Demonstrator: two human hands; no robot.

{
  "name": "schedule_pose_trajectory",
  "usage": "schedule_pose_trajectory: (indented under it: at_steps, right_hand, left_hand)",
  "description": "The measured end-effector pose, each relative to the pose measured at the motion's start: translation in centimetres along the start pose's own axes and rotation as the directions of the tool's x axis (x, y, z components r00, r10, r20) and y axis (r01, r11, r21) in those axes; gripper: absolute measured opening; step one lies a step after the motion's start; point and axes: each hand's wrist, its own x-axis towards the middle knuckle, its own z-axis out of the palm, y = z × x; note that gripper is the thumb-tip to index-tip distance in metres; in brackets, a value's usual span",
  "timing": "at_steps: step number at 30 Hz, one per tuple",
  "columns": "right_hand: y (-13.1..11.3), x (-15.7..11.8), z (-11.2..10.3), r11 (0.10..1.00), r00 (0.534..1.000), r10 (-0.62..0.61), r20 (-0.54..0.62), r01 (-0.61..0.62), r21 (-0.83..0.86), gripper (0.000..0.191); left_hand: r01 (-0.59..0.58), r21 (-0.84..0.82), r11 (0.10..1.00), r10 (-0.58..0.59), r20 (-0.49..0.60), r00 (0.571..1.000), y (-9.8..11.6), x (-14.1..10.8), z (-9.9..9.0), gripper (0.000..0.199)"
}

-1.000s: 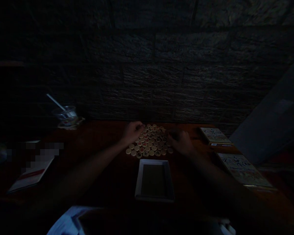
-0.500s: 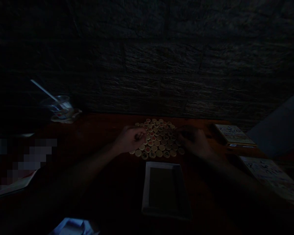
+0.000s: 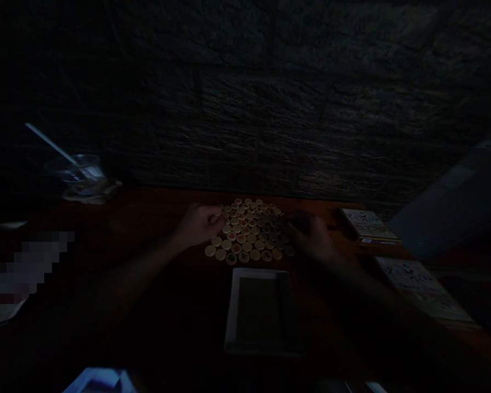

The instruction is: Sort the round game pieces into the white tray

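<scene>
Discs [image 3: 251, 238] between hands [image 3: 202, 225], tray [image 3: 232, 308] nearer, cup [image 3: 85, 173], boxes [image 3: 368, 225]

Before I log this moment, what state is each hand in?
Left hand: curled beside the round, pale discs; grip can't be told.
Right hand: curled at their other side; grip unclear.

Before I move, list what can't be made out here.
All in the head view:
Right hand: fingertips lost in shadow; grip unclear.
Far discs: characters too small and dark.
Flat pale item: pixelated, cut off by the left edge.
Bluish thing: cut off by the bottom edge.
</scene>
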Motion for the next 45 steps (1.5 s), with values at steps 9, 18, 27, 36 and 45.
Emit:
schedule_pose_trajectory:
  at_steps: [9, 18, 27, 36, 45]
  right_hand:
    - [-0.6, -0.3, -0.2, 0.972, 0.956, -0.206, 0.208, 0.225, -0.072, 0.021]
    - [-2.0, -0.6, 0.0, 0.954, 0.912, -0.283, 0.298, 0.298, -0.006, 0.027]
    - [-1.2, -0.5, 0.0, 0.986, 0.969, -0.161, 0.189, 0.168, -0.020, 0.027]
    - [-1.4, -0.6, 0.0, 0.988, 0.970, -0.147, 0.192, 0.151, -0.009, 0.030]
    - [-1.5, -0.7, 0.0, 0.989, 0.968, -0.138, 0.211, 0.145, -0.016, 0.031]
  left_hand:
    - [-0.038, -0.044, 0.998, 0.041, 0.053, 0.998, 0.6, -0.4, 0.6, 0.036]
    - [-0.029, -0.068, 0.997, 0.035, 0.086, 0.996, 1.3, -0.3, 0.7, 0.017]
    - [-0.016, -0.108, 0.994, 0.032, 0.155, 0.987, 1.0, -0.5, 1.0, 0.015]
    - [-0.023, -0.101, 0.995, 0.041, 0.180, 0.983, 1.0, -0.5, 1.0, 0.013]
    - [-0.044, -0.110, 0.993, 0.065, 0.194, 0.979, 0.8, -0.6, 1.2, 0.013]
